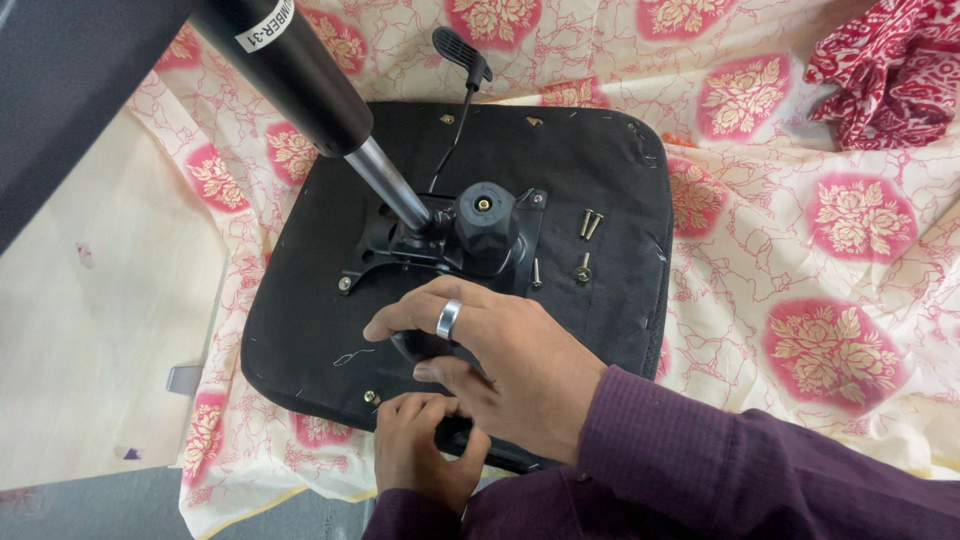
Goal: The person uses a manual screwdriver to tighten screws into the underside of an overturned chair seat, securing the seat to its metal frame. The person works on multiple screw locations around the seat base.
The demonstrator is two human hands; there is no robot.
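A black chair seat (600, 160) lies upside down on a floral cloth. Its metal mechanism plate (372, 250) carries a black knob (485, 220) and a gas cylinder (300, 70) with a chrome rod (390, 180) slanting up to the left. My right hand (500, 365), with a ring on one finger, is closed over a black rounded part (415, 347) on the seat's near half. My left hand (425, 445) curls its fingers at the seat's near edge, just below the right hand. Loose screws (590, 222) lie right of the plate.
A black lever (460, 45) on a thin cable lies past the seat's far edge. The pink-and-cream floral cloth (830, 220) covers the surface. A red patterned fabric (890, 70) is bunched at the top right. A cream surface (90, 330) lies to the left.
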